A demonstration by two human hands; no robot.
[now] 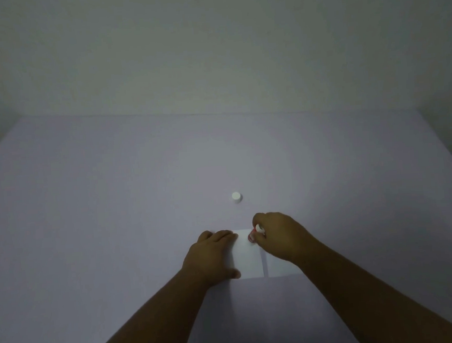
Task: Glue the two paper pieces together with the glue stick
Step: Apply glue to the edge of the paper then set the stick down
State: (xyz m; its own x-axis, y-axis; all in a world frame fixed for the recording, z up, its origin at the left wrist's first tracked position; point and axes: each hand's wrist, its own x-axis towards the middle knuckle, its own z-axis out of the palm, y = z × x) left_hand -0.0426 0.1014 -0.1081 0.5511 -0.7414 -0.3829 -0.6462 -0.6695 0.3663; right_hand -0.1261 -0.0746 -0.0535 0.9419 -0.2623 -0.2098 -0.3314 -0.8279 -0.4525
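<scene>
A pale table (115,220) is seen filling most of the view, backed by a plain wall (209,37). Two white paper pieces are laid side by side near its front edge, a thin seam being visible between them: the left paper (249,258) and the right paper (279,267). The left paper is pressed flat by the left hand (212,253), whose fingers are spread open on its left edge and nothing is grasped. The glue stick (252,234), red and white, is clenched in the right hand (281,234) and is held tilted, its lower end set on the far part of the left paper. A small white cap (236,197) is stood upright on the table, beyond the papers and apart from both hands.
</scene>
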